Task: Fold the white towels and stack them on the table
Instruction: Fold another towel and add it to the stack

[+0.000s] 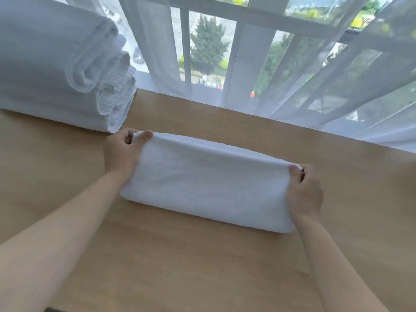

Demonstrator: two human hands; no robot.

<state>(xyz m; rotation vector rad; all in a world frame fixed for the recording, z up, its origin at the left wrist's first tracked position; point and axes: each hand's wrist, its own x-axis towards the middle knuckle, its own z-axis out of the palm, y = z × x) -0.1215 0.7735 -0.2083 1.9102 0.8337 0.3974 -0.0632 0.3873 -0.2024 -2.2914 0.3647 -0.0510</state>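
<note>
- The towel (207, 183) is plain white with a soft, slightly fuzzy nap; it is folded into a long thick rectangle, several layers deep; the near edge is a rounded fold, the far edge is lifted a little where the hands hold it.
- Its long axis runs from about 10 o'clock to 4 o'clock across the table (180, 266); the left end sits farther from the person than the right end; the short sides face 7 and 1 o'clock.
- The towel lies on the table near the middle of the view, its near fold resting on the wood; it is apart from the stack (56, 70), which stands at 10 o'clock.
- The left hand (122, 152) grips the far left corner of the towel; the thumb lies on top of the cloth, the fingers are curled under the edge.
- The right hand (306, 190) pinches the far right corner; the thumb presses on the top, the fingers are curled behind the edge; this hand is somewhat blurred.
- The stack is of folded white towels, their rounded folds and loose ends facing 3 o'clock; its lower right corner comes close to the left hand without touching it.
- The table is light wood; its far edge runs from 10 to 3 o'clock; beyond it at 12 o'clock hangs a sheer curtain (247, 64), with a railing (225, 19) and trees seen through it.
</note>
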